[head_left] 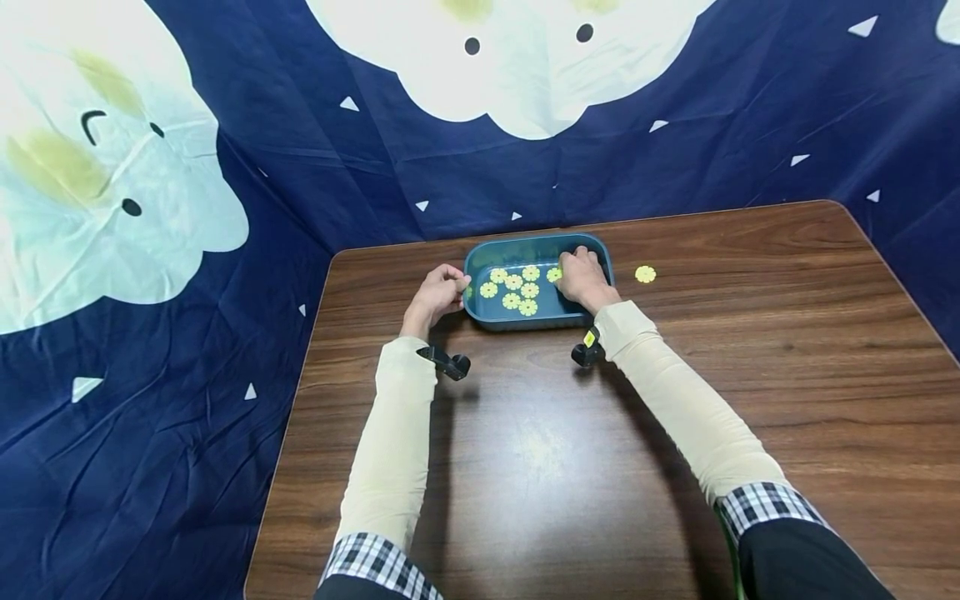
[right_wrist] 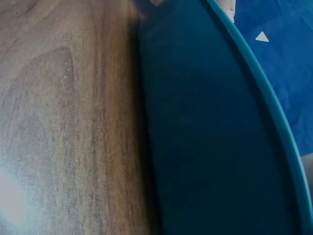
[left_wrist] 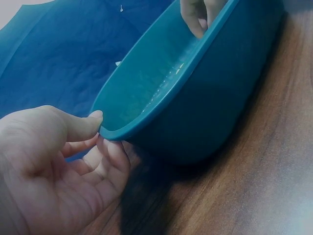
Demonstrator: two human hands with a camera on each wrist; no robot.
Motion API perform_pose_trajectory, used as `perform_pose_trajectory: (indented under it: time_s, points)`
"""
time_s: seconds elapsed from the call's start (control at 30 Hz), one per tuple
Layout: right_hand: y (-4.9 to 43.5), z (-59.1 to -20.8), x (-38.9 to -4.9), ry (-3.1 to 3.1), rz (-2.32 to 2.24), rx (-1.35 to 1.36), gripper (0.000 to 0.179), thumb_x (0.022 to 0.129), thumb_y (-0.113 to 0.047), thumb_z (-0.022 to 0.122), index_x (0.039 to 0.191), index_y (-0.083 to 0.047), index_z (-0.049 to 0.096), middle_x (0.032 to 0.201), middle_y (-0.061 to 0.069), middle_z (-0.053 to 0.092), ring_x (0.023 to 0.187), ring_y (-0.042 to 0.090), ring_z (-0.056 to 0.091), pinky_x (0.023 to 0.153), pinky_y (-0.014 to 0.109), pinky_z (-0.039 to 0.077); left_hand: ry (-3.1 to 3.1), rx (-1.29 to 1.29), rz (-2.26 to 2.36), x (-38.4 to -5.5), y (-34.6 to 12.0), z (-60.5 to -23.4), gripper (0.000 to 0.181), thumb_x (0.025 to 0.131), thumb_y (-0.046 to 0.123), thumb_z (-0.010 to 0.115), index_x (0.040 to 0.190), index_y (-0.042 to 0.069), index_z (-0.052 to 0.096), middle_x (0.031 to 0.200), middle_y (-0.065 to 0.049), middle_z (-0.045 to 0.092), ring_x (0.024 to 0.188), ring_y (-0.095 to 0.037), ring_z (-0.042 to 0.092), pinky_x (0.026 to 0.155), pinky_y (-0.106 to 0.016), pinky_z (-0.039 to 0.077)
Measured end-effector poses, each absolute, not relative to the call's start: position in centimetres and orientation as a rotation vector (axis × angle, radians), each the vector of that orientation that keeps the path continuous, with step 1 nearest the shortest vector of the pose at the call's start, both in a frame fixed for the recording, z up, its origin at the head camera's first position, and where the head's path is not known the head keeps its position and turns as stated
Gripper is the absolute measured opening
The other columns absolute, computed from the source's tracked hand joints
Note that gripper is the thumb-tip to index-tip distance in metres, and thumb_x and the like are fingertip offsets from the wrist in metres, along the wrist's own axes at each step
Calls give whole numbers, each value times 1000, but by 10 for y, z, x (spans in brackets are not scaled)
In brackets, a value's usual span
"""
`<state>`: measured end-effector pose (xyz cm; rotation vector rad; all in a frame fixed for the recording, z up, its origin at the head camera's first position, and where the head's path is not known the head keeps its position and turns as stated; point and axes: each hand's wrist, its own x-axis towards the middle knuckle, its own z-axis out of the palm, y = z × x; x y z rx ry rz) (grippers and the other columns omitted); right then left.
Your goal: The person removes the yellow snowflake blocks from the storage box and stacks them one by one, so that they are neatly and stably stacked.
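Note:
A teal plastic tub [head_left: 525, 322] stands near the table's back edge, with several yellow flower-shaped pieces [head_left: 513, 282] scattered over its floor. At its left end my left hand [head_left: 438, 293] pinches the rim; the left wrist view has the thumb on top of the edge and fingers below [left_wrist: 113, 152]. My right hand [head_left: 583, 275] reaches down inside the tub's right part, fingers bent. One yellow flower piece [head_left: 554, 274] shows right beside its thumb, partly covered. I cannot tell whether the fingers grip it. The right wrist view shows mostly the tub's outer wall [right_wrist: 210, 127].
Another yellow flower piece [head_left: 645, 274] lies on the wooden table [head_left: 750, 350], to the right of the tub. Behind the table hangs a dark blue cloth [head_left: 375, 183] with white cloud shapes. A black wrist camera [head_left: 448, 364] sits on my left wrist.

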<state>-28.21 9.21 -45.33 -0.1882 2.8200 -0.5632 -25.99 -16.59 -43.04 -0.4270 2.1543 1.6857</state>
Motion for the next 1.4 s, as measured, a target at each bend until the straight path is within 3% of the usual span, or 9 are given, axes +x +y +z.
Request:
perform_pose_trajectory:
  time_s: [0.13,0.33,0.5,0.67,1.0,1.4]
  points:
    - [91,-453,-281,2831,-533,-196,20,93,-23,61,94,-6,52,115,19,43,102,34,40,91,47,39,2155,-430,1683,-260,-166,-431,10,97,15,55,94,12,46,87,-4,47,69,-13,49,57,-20,46]
    - [92,-453,-282,2850,-557,-183,21,92,-23,62,96,-5,50,119,20,44,107,35,41,94,48,39,2155,-430,1685,-260,-166,-431,10,98,15,55,94,12,46,87,-5,47,69,-14,48,57,-20,46]
    - [92,-452,-281,2885,-623,-214,12,95,-16,49,92,-5,52,112,18,46,102,34,42,90,47,40,2158,-429,1684,-260,-166,-432,10,97,15,55,94,12,46,87,-5,47,68,-13,49,56,-20,46]
    - [91,-450,-279,2905,-669,-225,21,99,-19,39,96,-4,54,116,18,48,104,34,44,93,47,40,2161,-433,1681,-260,-165,-432,10,97,15,55,94,12,46,87,-5,48,68,-13,49,57,-21,46]
    - [94,-441,-275,2894,-897,-217,14,97,-19,48,93,-8,54,110,12,49,93,29,45,82,42,42,2151,-435,1688,-259,-165,-431,11,97,15,56,93,12,46,86,-4,47,68,-13,49,57,-21,46]
    - [100,-431,-273,2834,-1189,-135,17,95,-22,55,101,-8,59,112,12,53,105,31,49,97,44,40,2152,-450,1686,-260,-164,-431,12,97,14,56,91,13,45,90,-6,46,67,-13,47,56,-20,45]
